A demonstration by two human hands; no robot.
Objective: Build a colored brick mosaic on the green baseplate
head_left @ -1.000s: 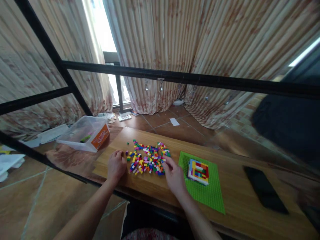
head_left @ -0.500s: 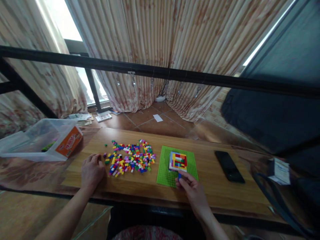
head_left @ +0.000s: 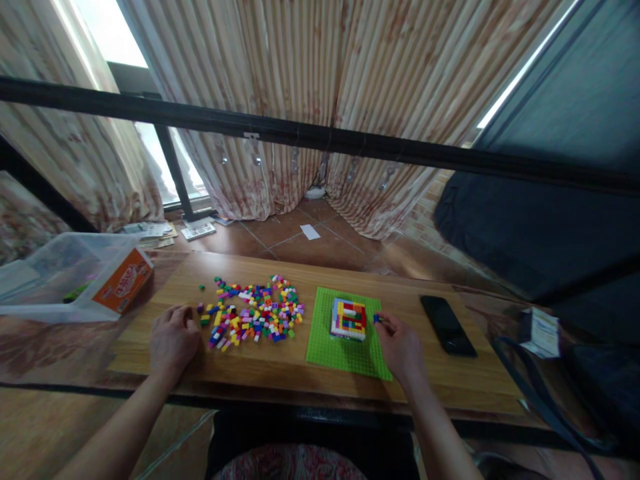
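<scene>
In my right hand (head_left: pixel 401 347) a small blue brick (head_left: pixel 377 319) is pinched between the fingertips, over the right edge of the green baseplate (head_left: pixel 320 340). Just left of those fingers, a square build of stacked bricks (head_left: pixel 349 319) stands on the plate, white at its front side with red, yellow, green and blue on top. My left hand (head_left: pixel 174 339) rests on the wooden board with its fingers curled; whether anything is under them is hidden. Beside it, to the right, spreads a pile of loose coloured bricks (head_left: pixel 255 313).
A black phone (head_left: pixel 447 325) lies on the wooden board (head_left: pixel 280 373) to the right. At the far left sits a clear plastic box (head_left: pixel 113 247) with an orange label. A dark metal bar (head_left: pixel 310 132) crosses in front of the curtains. Papers (head_left: pixel 150 231) lie beyond the box.
My right hand has moved from the front of the brick build to its right side, still holding the blue brick. My left hand stays on the board. The view has shifted slightly.
</scene>
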